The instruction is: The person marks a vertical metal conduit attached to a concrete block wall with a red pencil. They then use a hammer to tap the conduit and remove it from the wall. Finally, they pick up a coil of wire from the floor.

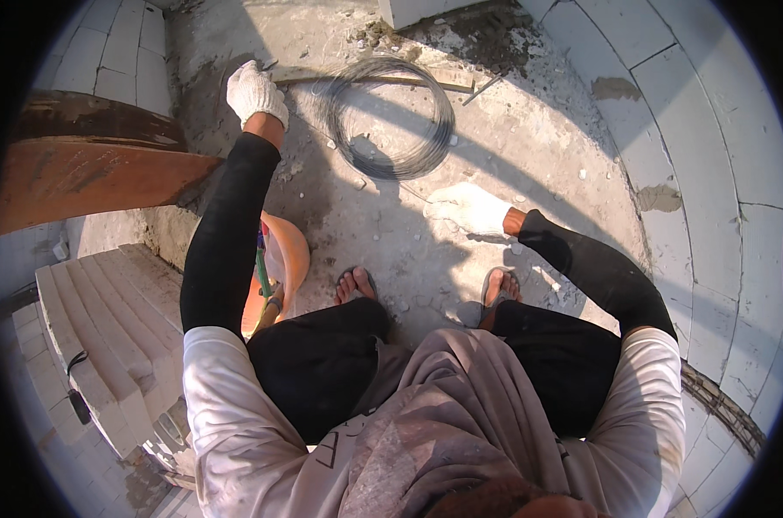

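A loose coil of thin grey wire (pixel 444 129) lies on the rough concrete floor ahead of me. My right hand (pixel 467 209), in a white knitted glove, is closed just below the coil's near right side. A thin strand of wire runs from near the coil to its fingertips. Left of the coil, my left hand (pixel 255 93) is raised in a similar glove and curled into a fist. A small dark tip shows beside that fist, but the fingers hide what they hold.
A wooden strip (pixel 374 78) and a short dark rod (pixel 485 90) lie by the coil. An orange bucket (pixel 293 250) with tools stands beside my left leg. Stacked pale blocks (pixel 89 319) and an orange-brown panel (pixel 98 181) are on the left; a block wall (pixel 694 129) curves along the right.
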Demonstrator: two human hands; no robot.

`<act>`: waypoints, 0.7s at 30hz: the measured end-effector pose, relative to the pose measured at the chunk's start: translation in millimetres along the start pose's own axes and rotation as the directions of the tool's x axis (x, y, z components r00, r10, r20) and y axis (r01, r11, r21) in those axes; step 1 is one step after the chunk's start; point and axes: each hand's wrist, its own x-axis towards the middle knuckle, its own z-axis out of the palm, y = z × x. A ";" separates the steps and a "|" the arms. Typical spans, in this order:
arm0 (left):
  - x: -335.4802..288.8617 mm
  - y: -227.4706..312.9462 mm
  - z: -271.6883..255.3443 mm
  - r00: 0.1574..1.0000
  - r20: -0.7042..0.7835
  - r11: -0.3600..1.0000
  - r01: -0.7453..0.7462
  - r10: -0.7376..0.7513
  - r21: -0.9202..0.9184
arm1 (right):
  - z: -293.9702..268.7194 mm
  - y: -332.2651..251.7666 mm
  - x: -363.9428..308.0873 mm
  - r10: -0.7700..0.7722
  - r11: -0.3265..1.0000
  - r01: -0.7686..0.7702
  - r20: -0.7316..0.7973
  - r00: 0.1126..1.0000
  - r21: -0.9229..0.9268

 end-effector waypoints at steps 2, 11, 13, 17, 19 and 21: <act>4.5 -2.8 0.9 0.983 0.113 0.988 -0.147 0.142 0.040 | -4.8 1.7 9.3 -0.036 0.969 0.020 -0.061 0.997 -0.246; -143.7 -33.0 39.7 0.198 0.954 0.722 -0.623 -0.227 0.301 | -71.7 -50.0 15.9 -0.674 0.590 0.094 -0.425 0.605 -0.802; -145.0 -47.3 31.8 0.098 0.990 0.718 -0.682 -0.101 0.141 | -70.3 -39.5 19.9 -0.701 0.580 0.135 -0.409 0.584 -0.803; -151.4 -49.5 21.5 0.245 0.906 0.786 -0.451 -0.346 0.422 | -61.9 -44.2 3.7 -0.620 0.534 0.013 -0.382 0.686 -0.845; -167.5 -21.0 35.6 0.283 0.596 0.627 0.023 -0.751 0.779 | -72.9 -50.1 -7.5 -0.538 0.499 -0.113 -0.409 0.737 -0.859; -168.8 -19.3 33.6 0.319 0.685 0.684 -0.136 -0.655 0.717 | -93.0 -55.5 -18.5 -0.358 0.482 -0.302 -0.500 0.789 -0.822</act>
